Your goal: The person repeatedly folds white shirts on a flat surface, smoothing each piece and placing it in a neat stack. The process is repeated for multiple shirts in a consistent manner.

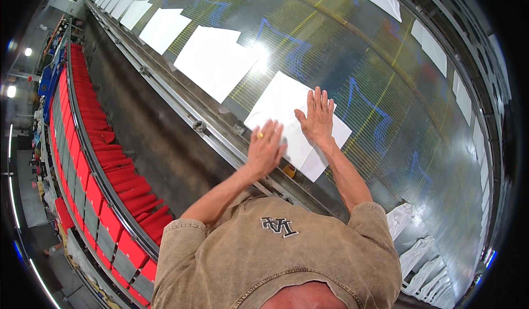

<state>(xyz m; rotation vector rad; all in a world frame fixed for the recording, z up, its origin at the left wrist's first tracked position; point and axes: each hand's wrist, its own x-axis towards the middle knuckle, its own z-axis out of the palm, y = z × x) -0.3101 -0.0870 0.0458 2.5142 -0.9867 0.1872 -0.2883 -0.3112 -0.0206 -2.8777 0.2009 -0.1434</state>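
A white cut panel, probably fabric (pixel 297 138), lies flat on the long dark table (pixel 336 50) in front of me. My right hand (pixel 318 119) is open on its far right part, palm down with fingers stretched out. At the panel's near left edge is my left hand (pixel 266 149), with a yellow ring on one finger. Its fingers are extended and slightly blurred, and nothing shows in them. I cannot tell whether it presses on the panel or hovers just over it. Another white panel (pixel 215 61) lies flat just beyond, to the left.
A metal rail (pixel 182 113) edges the table's near side. More white panels (pixel 164 29) run along both long sides. White cloth pieces (pixel 416 254) hang at lower right. Across the aisle (pixel 149 138), red pieces (pixel 124 176) line a long curved-looking table. Yellow lines and blue marks cover the tabletop.
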